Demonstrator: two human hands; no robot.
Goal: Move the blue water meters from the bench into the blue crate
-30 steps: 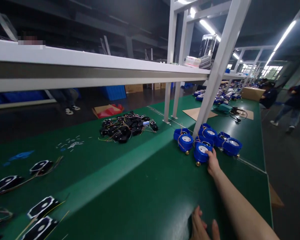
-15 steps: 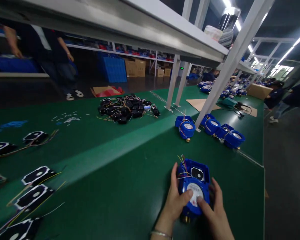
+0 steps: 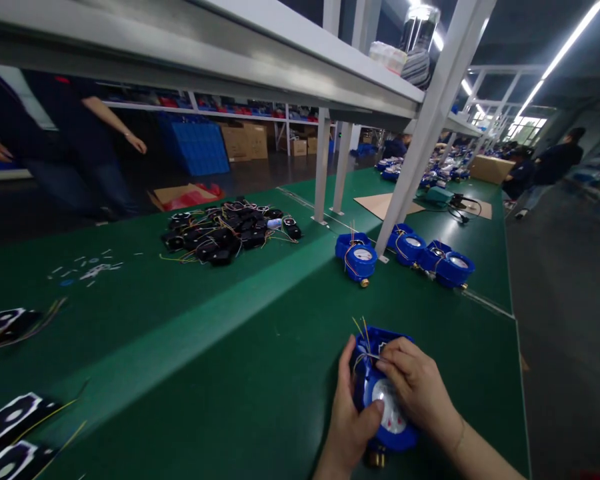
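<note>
A blue water meter (image 3: 391, 440) with a round dial and a brass fitting lies on the green worktop in front of me. My left hand (image 3: 353, 407) grips its left side, the thumb resting on the dial's edge. Over the meter's upper box, my right hand (image 3: 415, 377) is closed in a pinch on thin wires (image 3: 371, 356) that come out at the box's left side. Other loose wire ends, yellowish, stick up above the box. The right hand hides much of the black part inside the box.
More blue meters (image 3: 359, 259) stand farther back beside a white shelf post (image 3: 415, 133). A heap of black wired modules (image 3: 233, 230) lies mid-table, with single modules (image 3: 15, 417) at left. An overhead shelf (image 3: 230, 60) crosses above. A person (image 3: 70, 133) stands across the table.
My right hand has left the meter's right side and moved up over the box to pinch the wires. My left hand still grips the meter. The view has turned to the right.
</note>
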